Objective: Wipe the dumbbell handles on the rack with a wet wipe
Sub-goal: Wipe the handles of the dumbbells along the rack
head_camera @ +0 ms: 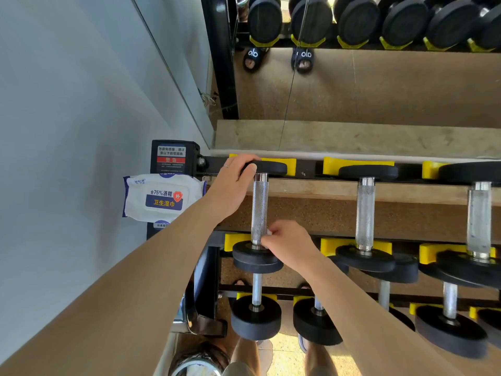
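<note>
A dumbbell with a knurled steel handle [259,210] lies in the leftmost slot of the top shelf of the rack [303,169]. My left hand [233,185] grips its far black end plate [271,167]. My right hand [287,244] pinches a small white wet wipe [269,232] against the near end of that handle, just above the near plate [256,257]. Most of the wipe is hidden under my fingers. Two more dumbbells [365,213] [478,218] lie to the right on the same shelf.
A white pack of wet wipes [162,198] rests on the rack's left post, below a warning label [171,158]. Lower shelves hold more dumbbells [256,316]. A mirror [379,85] behind the rack reflects dumbbells and sandalled feet. A pale wall [67,131] stands at left.
</note>
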Demonstrator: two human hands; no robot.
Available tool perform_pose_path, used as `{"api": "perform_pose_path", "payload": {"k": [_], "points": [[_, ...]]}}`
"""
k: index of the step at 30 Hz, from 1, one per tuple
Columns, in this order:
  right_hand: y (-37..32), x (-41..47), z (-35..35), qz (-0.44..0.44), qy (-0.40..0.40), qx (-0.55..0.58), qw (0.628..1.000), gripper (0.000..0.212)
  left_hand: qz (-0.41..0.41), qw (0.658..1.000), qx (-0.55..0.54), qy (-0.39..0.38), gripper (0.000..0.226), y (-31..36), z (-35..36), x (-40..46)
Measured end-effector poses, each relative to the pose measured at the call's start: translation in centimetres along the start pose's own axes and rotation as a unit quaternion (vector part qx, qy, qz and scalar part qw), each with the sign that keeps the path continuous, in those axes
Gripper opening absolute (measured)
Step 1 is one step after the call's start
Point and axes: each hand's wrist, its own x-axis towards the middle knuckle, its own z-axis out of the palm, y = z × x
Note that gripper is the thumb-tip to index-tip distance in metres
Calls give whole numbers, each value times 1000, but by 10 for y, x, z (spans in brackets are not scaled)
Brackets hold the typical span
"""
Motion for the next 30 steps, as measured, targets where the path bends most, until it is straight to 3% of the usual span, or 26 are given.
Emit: {"api": "perform_pose_path", "payload": {"k": [5, 12, 19, 25, 30], "points": [[8, -4, -1, 11, -35, 12, 999, 25, 2, 1000, -5, 1, 29, 1, 0, 0], [10, -16, 2, -45, 10, -50, 998, 27, 1, 1000, -6, 3, 30, 0, 1, 0], [-2, -22, 20, -178, 55, -41, 982, 22, 6, 1000, -3, 3, 29, -1, 1, 0], [-9, -24, 40, -191, 157, -39, 968, 20, 2, 1000, -9, 5, 30, -1, 2, 0], [-16, -16, 38, -209, 166, -96, 959, 18, 2, 1000, -3, 5, 30, -2, 2, 1]]}}
